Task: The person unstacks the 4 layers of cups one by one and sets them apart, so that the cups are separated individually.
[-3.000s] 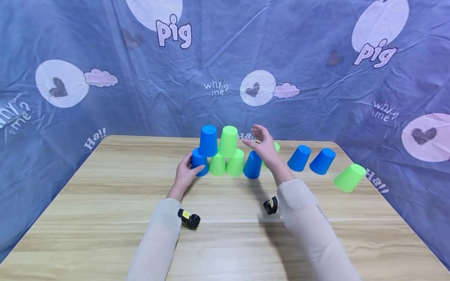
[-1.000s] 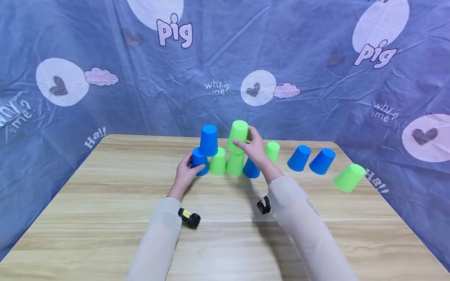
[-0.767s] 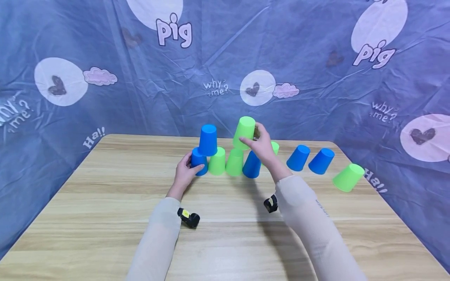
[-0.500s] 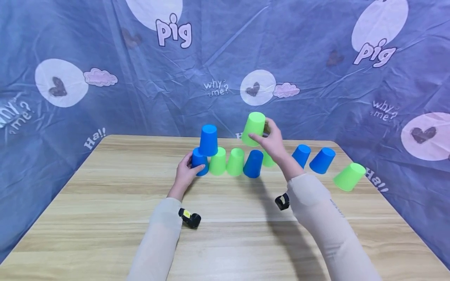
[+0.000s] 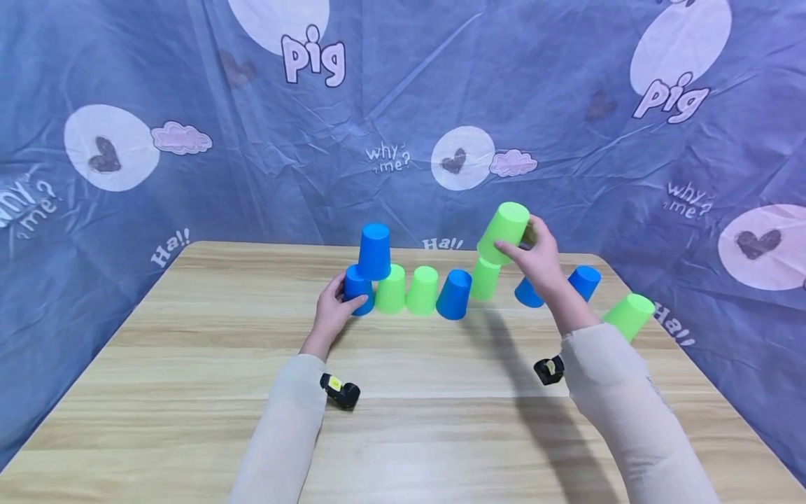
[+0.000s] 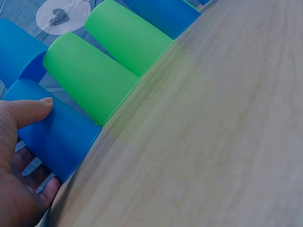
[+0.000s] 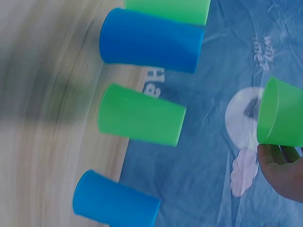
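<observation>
My left hand (image 5: 332, 313) holds an upside-down blue cup (image 5: 356, 288) at the left end of a row, thumb in front and fingers behind. A second blue cup (image 5: 375, 252) rests on top, bridging it and a green cup (image 5: 390, 290). My right hand (image 5: 543, 259) grips a green cup (image 5: 504, 231), raised in the air and slightly tilted. In the right wrist view that green cup (image 7: 286, 113) has its open end facing the row. Below the raised cup stands another green cup (image 5: 483, 281), apparently apart from it.
The row goes on with a green cup (image 5: 422, 292) and a blue cup (image 5: 453, 295). Farther right are a blue cup (image 5: 527, 294), another blue cup (image 5: 584, 281) and a green cup (image 5: 630, 315), partly behind the right arm. A printed blue cloth (image 5: 403, 84) hangs behind the wooden table (image 5: 403, 434).
My right hand took the green cup off the upper level of the stack, lifted it and carried it rightward. My left hand has stayed at the blue cup.
</observation>
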{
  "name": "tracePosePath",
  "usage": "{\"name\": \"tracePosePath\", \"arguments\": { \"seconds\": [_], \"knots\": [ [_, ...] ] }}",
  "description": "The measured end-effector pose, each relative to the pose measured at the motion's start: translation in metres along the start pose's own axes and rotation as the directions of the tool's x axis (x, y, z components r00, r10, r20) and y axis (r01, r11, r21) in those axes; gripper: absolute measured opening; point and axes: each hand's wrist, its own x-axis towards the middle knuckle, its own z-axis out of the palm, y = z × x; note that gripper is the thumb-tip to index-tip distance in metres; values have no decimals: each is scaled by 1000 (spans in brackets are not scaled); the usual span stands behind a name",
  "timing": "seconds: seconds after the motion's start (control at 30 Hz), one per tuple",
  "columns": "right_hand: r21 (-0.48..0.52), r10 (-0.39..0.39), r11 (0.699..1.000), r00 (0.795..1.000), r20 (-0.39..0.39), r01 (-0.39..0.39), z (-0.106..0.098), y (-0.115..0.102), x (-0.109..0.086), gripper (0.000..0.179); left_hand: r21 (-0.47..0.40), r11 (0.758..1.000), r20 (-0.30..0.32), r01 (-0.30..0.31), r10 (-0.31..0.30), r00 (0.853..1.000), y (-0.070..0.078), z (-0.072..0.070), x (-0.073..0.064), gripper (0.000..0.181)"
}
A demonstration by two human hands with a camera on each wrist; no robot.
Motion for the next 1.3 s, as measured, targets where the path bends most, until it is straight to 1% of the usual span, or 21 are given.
{"name": "tracePosePath", "arguments": {
  "seconds": [0.23,0.4,0.43,0.53,0.63,0.67,0.73,0.8,0.83,0.87,0.93,0.97,1.0,1.07,1.1,1.13,1.2,1.23,1.3],
  "knots": [
    [8,34,999,999,-35,-33,-19,10,-7,62,1,1000,-3,7,-7,1000,0,0,-1,63],
    [7,9,1000,998,-54,-9,-30,23,-11,60,3,1000,0,5,-5,1000,1,0,-2,63],
    [66,-6,998,999,-52,9,-34,32,-10,60,4,1000,1,3,-3,1000,1,0,-2,62],
    [67,-1,998,998,-65,5,-39,38,-13,60,3,1000,1,-1,1,1000,0,0,-2,63],
    [70,33,997,995,-98,-26,-43,39,-16,59,4,1000,-2,-2,2,1000,1,0,-2,62],
    [26,59,998,991,-116,-56,-42,32,-19,58,4,1000,-3,-1,1,1000,0,0,-2,62],
    [47,88,996,987,-136,-82,-46,33,-20,57,5,1000,-4,4,-4,1000,0,0,-1,62],
    [102,110,990,982,-153,-95,-49,36,-22,57,6,1000,-4,9,-9,1000,0,0,-1,62],
    [109,121,989,979,-163,-104,-51,41,-22,57,6,1000,-3,13,-13,1000,0,0,0,63],
    [163,122,982,977,-174,-94,-56,54,-19,57,6,1000,-3,16,-16,1000,0,0,0,63],
    [134,121,986,975,-184,-97,-63,69,-19,58,5,1000,0,20,-20,1000,1,0,0,63],
    [142,130,984,973,-192,-103,-66,74,-19,58,6,1000,1,20,-20,1000,1,1,0,63],
    [180,131,979,972,-196,-96,-70,85,-18,59,4,1000,1,20,-20,1000,0,1,0,63],
    [167,149,979,966,-209,-115,-74,91,-21,59,4,1000,-2,18,-18,1000,0,1,0,63],
    [111,162,984,964,-213,-141,-73,83,-26,59,4,1000,-4,16,-16,1000,0,1,0,64],
    [127,182,979,957,-224,-157,-73,81,-29,59,5,1000,-7,15,-15,1000,-1,1,0,64],
    [113,207,976,950,-234,-185,-73,77,-36,59,8,1000,-9,10,-10,1000,-2,1,0,63],
    [61,226,974,943,-244,-217,-71,71,-39,60,9,1000,-10,9,-9,1000,-2,1,0,63],
    [49,236,972,938,-253,-231,-72,75,-42,60,9,1000,-11,9,-9,1000,-2,1,0,63]
  ]
}}
